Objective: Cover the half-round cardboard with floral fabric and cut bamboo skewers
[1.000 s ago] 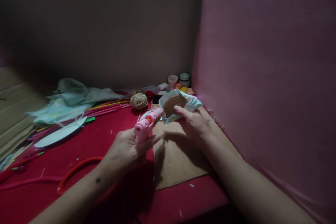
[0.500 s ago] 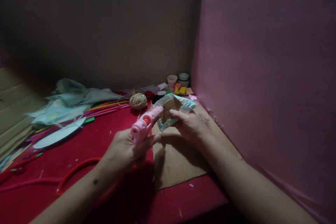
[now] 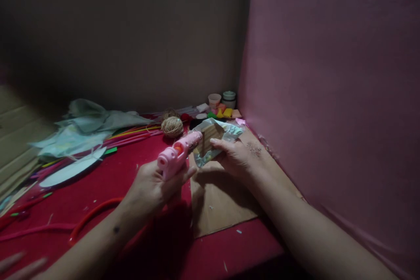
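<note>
blurry fingers (image 3: pixel 33 267) of another person had come in at the bottom left corner, and the pink glue gun (image 3: pixel 170 158) had slid a little to the left. at the far left, a white oval (image 3: pixel 70 170) lay on the red table (image 3: pixel 108 179), just in front of some pale green cloth (image 3: pixel 88 122). the left hand (image 3: pixel 149 188) was wrapped around the gun's handle. a ball of string (image 3: pixel 172 127) sat behind it. the gun's front end was right by a brown piece (image 3: pixel 211 135) with shiny trim (image 3: pixel 207 158) around its edges; it was hard to tell if they touched. the right hand (image 3: pixel 234 157) pinched that piece, thumb on top, above a flat brown board (image 3: pixel 223 210). a pink wall (image 3: pixel 328 74) stood at the right.
</note>
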Demonstrator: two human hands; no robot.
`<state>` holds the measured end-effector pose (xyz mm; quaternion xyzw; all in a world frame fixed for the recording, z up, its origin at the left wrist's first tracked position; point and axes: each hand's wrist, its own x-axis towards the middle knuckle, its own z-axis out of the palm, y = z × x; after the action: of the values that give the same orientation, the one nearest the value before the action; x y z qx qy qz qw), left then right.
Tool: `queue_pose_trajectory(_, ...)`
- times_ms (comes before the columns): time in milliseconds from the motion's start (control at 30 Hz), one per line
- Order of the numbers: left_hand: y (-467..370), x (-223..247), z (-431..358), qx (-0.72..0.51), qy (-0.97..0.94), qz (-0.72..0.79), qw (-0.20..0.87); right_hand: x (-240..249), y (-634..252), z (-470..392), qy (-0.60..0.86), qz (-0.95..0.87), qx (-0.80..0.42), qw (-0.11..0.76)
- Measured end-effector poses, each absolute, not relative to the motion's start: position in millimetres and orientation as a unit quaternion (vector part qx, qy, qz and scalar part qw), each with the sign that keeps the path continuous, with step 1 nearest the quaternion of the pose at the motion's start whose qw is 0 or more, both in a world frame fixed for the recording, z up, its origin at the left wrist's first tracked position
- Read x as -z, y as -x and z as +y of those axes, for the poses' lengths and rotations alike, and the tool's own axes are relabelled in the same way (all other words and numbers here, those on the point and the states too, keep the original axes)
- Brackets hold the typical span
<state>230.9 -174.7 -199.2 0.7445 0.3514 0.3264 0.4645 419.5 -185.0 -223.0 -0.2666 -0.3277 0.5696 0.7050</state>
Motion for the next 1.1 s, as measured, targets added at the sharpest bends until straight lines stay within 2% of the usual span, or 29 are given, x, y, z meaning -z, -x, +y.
queue_pose_trajectory(200, -229, 199, -174, -0.286, -0.769, 0.364, 0.442, 219, -415, -187, 0.270, -0.316, -0.570, 0.709)
queue_pose_trajectory(1100, -258, 184, -208, -0.354, -0.757, 0.402, 0.373, 214, -412, -194, 0.243, -0.333, -0.590, 0.694)
